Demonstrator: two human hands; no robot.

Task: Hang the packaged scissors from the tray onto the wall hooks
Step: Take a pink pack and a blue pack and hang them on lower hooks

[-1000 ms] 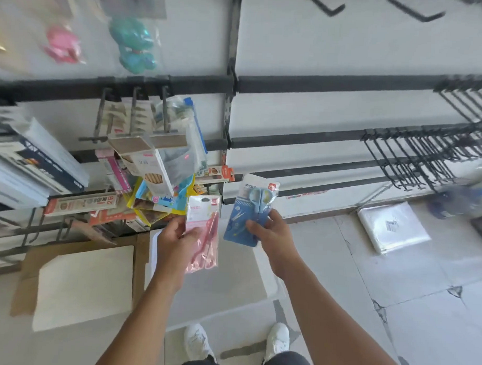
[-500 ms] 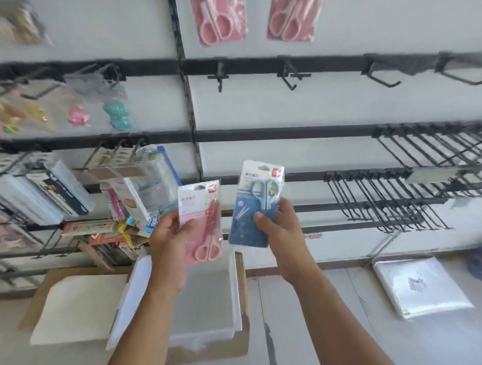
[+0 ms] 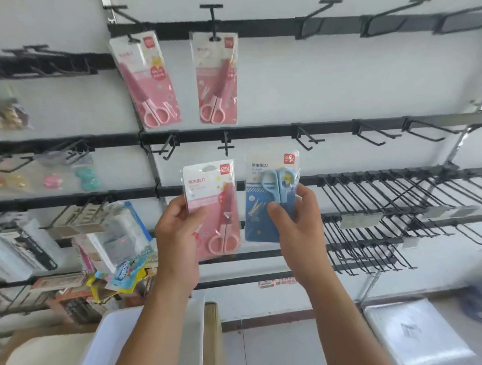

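My left hand (image 3: 178, 234) grips a pink packaged scissors (image 3: 214, 208) by its left edge. My right hand (image 3: 298, 225) holds a blue packaged scissors (image 3: 269, 199) by its right side. Both packs are raised in front of the wall, just below two empty black hooks (image 3: 226, 143) on the middle rail. Two more pink scissors packs hang from hooks on the upper rail, one tilted (image 3: 148, 78) and one straight (image 3: 216, 77). The white tray (image 3: 199, 333) lies low, behind my forearms, mostly hidden.
Empty hooks (image 3: 307, 138) continue right along the middle rail. A dense row of long black hooks (image 3: 383, 214) juts out at right. Packaged goods and books (image 3: 101, 240) crowd the lower left racks. A plastic-wrapped white stack (image 3: 417, 336) lies on the floor at right.
The view has tilted upward and both hands have risen with their packs toward the middle rail. The two hanging pink packs are now in full view.
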